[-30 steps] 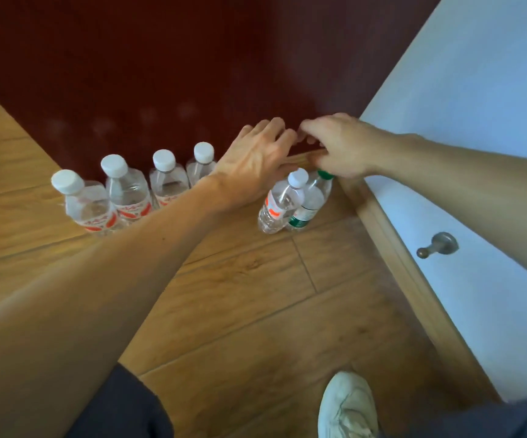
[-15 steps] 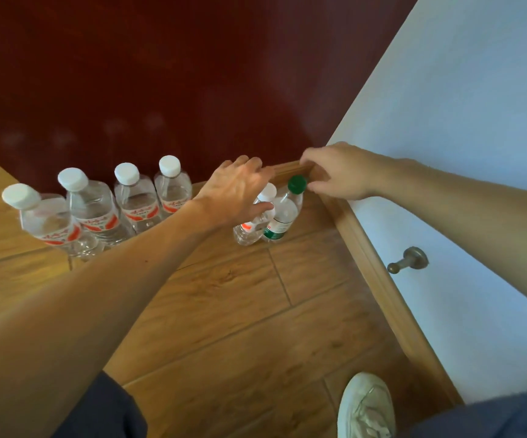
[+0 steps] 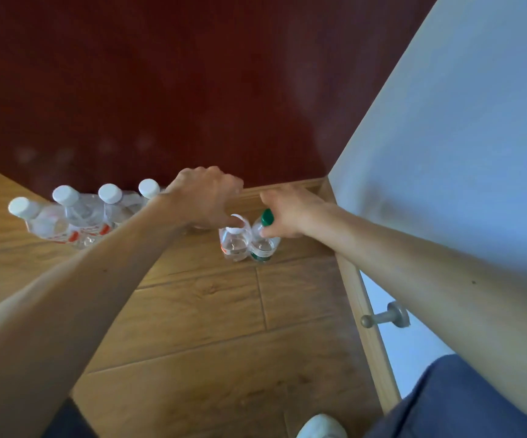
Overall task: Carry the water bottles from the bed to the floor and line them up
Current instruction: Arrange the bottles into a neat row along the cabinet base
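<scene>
Two small clear water bottles stand side by side and touching on the wooden floor [image 3: 211,311] near the corner. One has a white cap [image 3: 235,245], the other a green cap [image 3: 263,246]. My left hand [image 3: 205,200] reaches over from the left, its curled fingertips on the white-capped bottle's top. My right hand [image 3: 287,213] pinches the green-capped bottle at its neck, just under the cap. To the left, a row of several white-capped bottles [image 3: 88,213] stands against the dark red wall, partly hidden by my left forearm.
A dark red wall [image 3: 192,90] with a wooden skirting board [image 3: 287,189] closes the far side. A pale blue-white wall [image 3: 461,153] runs along the right, with a metal door stopper [image 3: 385,317] sticking out low. My white shoe [image 3: 322,426] is at the bottom edge.
My left hand went from flat above the bottles to curled on the white cap. My right hand came back onto the green-capped bottle's neck. Both bottles now stand more upright.
</scene>
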